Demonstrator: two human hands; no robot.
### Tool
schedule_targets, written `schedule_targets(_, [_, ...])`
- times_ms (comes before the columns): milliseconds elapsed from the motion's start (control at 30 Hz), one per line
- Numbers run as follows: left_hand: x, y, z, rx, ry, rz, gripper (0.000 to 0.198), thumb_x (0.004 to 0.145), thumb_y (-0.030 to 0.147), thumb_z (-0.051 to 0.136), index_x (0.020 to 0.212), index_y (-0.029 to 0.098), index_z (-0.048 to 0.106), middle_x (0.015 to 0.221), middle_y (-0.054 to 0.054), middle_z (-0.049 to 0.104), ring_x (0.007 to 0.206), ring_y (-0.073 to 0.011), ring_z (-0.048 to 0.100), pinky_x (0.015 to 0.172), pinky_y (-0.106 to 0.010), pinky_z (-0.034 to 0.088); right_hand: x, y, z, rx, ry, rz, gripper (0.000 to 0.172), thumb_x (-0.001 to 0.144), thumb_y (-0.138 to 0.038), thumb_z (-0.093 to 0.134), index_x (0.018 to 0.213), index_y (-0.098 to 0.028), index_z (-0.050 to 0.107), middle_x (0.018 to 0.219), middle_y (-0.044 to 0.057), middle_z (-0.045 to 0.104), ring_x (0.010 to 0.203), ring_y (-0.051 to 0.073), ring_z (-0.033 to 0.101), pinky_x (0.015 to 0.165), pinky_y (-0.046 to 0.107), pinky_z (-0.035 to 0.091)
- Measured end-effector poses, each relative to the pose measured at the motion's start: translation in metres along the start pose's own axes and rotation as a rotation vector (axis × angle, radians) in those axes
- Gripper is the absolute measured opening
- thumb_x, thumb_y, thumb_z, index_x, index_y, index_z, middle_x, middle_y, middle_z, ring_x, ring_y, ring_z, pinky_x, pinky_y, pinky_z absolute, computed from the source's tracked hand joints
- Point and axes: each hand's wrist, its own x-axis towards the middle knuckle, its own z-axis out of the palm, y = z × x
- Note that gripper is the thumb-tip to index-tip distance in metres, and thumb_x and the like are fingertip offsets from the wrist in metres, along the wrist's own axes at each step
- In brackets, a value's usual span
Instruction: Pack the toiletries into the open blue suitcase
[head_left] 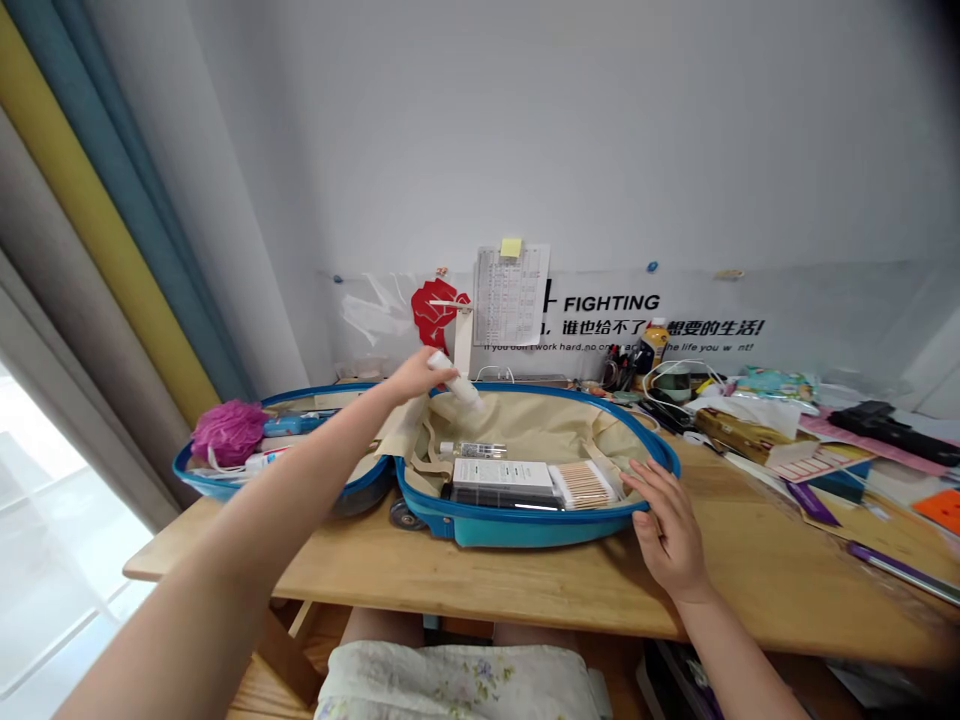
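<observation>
A blue suitcase (495, 532) lies opened flat on the wooden table. Above the back of its right half, my left hand (421, 377) is closed around a white bottle (459, 384), which is tilted. My right hand (670, 530) rests with fingers spread on the suitcase's right rim. Inside that half are a clear bottle (474, 450), a white box (501, 473), a dark flat item (502, 498) partly under the box, and a pack of cotton swabs (583, 486). The left half holds a pink bath puff (227, 432) and a blue item (289, 426); my left forearm hides part of it.
Right of the suitcase, the table (735, 520) carries clutter: a tissue pack (739, 430), a purple pen (904, 570), papers and a black object (892, 432). A yellow-labelled bottle (654, 345) stands by the wall. A white stand (463, 345) rises behind the suitcase. Curtains (142, 240) hang left.
</observation>
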Motion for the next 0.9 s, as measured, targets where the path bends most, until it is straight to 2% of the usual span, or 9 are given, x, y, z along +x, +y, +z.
schedule_targets(133, [0.007, -0.004, 0.052, -0.034, -0.129, -0.086, 0.037, 0.091, 0.037, 0.056, 0.12, 0.016, 0.046, 0.095, -0.006, 0.069, 0.075, -0.0149, 0.067, 0.064, -0.025, 0.052, 0.0, -0.001, 0.0, 0.005, 0.006, -0.009, 0.037, 0.094, -0.035, 0.039, 0.125, -0.024, 0.057, 0.129, 0.01, 0.06, 0.129, 0.03, 0.048, 0.104, 0.055, 0.042])
schedule_targets(200, [0.009, -0.01, 0.069, -0.038, -0.176, -0.123, 0.037, 0.093, 0.039, 0.052, 0.122, 0.015, 0.048, 0.096, -0.006, 0.068, 0.076, -0.0149, 0.067, 0.065, -0.027, 0.054, 0.0, 0.0, 0.0, 0.011, 0.011, -0.007, 0.037, 0.094, -0.034, 0.04, 0.125, -0.024, 0.057, 0.129, 0.01, 0.06, 0.129, 0.03, 0.048, 0.104, 0.054, 0.041])
schedule_targets(300, [0.01, -0.02, 0.084, -0.036, -0.222, -0.157, 0.038, 0.097, 0.042, 0.047, 0.123, 0.015, 0.051, 0.101, -0.007, 0.067, 0.077, -0.0139, 0.066, 0.068, -0.03, 0.056, 0.0, 0.0, 0.0, 0.017, 0.007, -0.004, 0.037, 0.094, -0.034, 0.041, 0.125, -0.024, 0.058, 0.129, 0.009, 0.06, 0.129, 0.029, 0.048, 0.105, 0.054, 0.04])
schedule_targets(467, [0.013, -0.034, 0.089, 0.017, -0.265, -0.178, 0.038, 0.098, 0.04, 0.043, 0.126, 0.015, 0.049, 0.102, -0.008, 0.067, 0.081, -0.013, 0.066, 0.068, -0.027, 0.056, 0.001, -0.001, -0.001, 0.006, -0.007, -0.014, 0.037, 0.094, -0.033, 0.04, 0.126, -0.023, 0.057, 0.129, 0.01, 0.06, 0.129, 0.03, 0.048, 0.105, 0.054, 0.04])
schedule_targets(600, [0.014, -0.039, 0.084, 0.109, -0.285, -0.166, 0.037, 0.095, 0.04, 0.05, 0.122, 0.015, 0.053, 0.106, -0.007, 0.064, 0.085, -0.0158, 0.065, 0.073, -0.034, 0.057, 0.001, -0.001, -0.002, 0.013, 0.0, -0.021, 0.036, 0.094, -0.032, 0.04, 0.126, -0.023, 0.056, 0.128, 0.011, 0.06, 0.129, 0.03, 0.047, 0.105, 0.055, 0.04])
schedule_targets(733, [0.014, -0.042, 0.076, 0.265, -0.305, -0.112, 0.035, 0.092, 0.037, 0.057, 0.121, 0.017, 0.056, 0.118, -0.009, 0.06, 0.099, -0.02, 0.061, 0.084, -0.041, 0.054, 0.0, 0.0, -0.002, 0.014, -0.004, -0.023, 0.036, 0.094, -0.032, 0.04, 0.126, -0.023, 0.056, 0.129, 0.011, 0.06, 0.13, 0.031, 0.047, 0.105, 0.055, 0.039])
schedule_targets(900, [0.016, -0.047, 0.077, 0.466, -0.373, -0.037, 0.035, 0.091, 0.036, 0.058, 0.12, 0.017, 0.056, 0.121, -0.009, 0.059, 0.104, -0.0216, 0.06, 0.087, -0.044, 0.052, 0.0, 0.0, -0.002, 0.011, -0.013, -0.013, 0.037, 0.094, -0.034, 0.04, 0.125, -0.023, 0.057, 0.129, 0.011, 0.059, 0.13, 0.032, 0.047, 0.104, 0.056, 0.041])
